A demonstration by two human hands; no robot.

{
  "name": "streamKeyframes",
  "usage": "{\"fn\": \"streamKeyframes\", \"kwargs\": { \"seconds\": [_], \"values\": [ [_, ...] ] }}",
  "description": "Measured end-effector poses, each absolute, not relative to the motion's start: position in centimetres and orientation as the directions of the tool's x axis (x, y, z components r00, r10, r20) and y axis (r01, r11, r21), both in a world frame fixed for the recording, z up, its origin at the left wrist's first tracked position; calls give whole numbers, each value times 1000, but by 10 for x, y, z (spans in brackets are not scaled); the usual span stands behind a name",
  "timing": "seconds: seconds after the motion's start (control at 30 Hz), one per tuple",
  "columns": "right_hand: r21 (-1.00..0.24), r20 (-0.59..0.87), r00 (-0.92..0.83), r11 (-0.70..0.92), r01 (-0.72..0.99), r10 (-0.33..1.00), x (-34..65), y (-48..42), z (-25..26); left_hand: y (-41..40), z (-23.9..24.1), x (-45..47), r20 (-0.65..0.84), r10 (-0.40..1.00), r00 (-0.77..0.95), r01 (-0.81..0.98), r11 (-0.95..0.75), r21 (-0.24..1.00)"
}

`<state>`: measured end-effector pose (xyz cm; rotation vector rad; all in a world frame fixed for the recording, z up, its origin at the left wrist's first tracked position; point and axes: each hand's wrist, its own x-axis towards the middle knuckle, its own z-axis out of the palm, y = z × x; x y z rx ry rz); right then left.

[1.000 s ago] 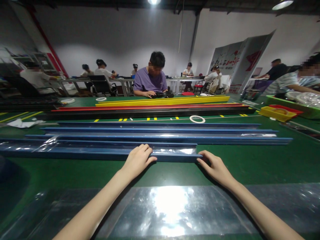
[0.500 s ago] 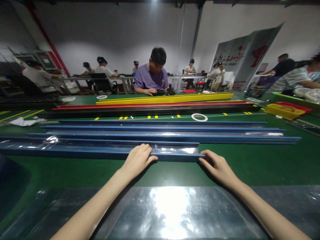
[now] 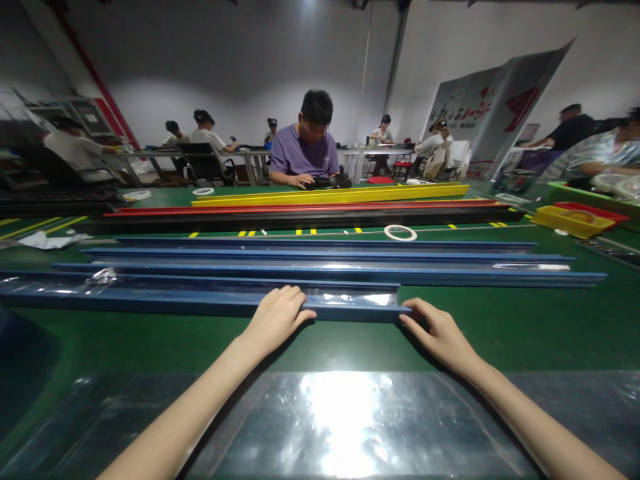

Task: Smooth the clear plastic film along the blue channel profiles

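Observation:
A long blue channel [image 3: 190,300] with clear film along its inside lies nearest me, running off to the left. My left hand [image 3: 280,312] grips its front wall, fingers over the upper edge and thumb on the near side. At the channel's right end, my right hand [image 3: 435,328] pinches the front corner between thumb and fingers. Just behind lie more blue channels [image 3: 450,275], side by side, one with a shiny strip of film [image 3: 531,267] near its right end.
A clear plastic sheet [image 3: 260,427] covers the near edge of the green table [image 3: 500,320]. Farther back are a white tape roll [image 3: 400,233], black and red strips [image 3: 310,217], a yellow strip [image 3: 330,194] and a yellow tray [image 3: 565,221]. A person in purple [image 3: 305,153] sits opposite.
Both hands keep the same hold on the blue channel. The view has shifted very slightly; nothing else on the table has visibly moved.

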<state>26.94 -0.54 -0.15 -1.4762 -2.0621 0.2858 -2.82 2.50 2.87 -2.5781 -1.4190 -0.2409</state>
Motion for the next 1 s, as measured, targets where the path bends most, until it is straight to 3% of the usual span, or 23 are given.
{"fn": "streamKeyframes", "kwargs": {
  "seconds": [0.57, 1.0],
  "values": [
    [-566, 320, -170, 332, 755, 932, 269, -3, 1, 31, 29, -33, 192, 828, 526, 831, -549, 92],
    [-555, 344, -173, 348, 756, 923, 268, -4, 3, 27, 27, -34, 297, 840, 455, 818, -525, 233]
  ]
}}
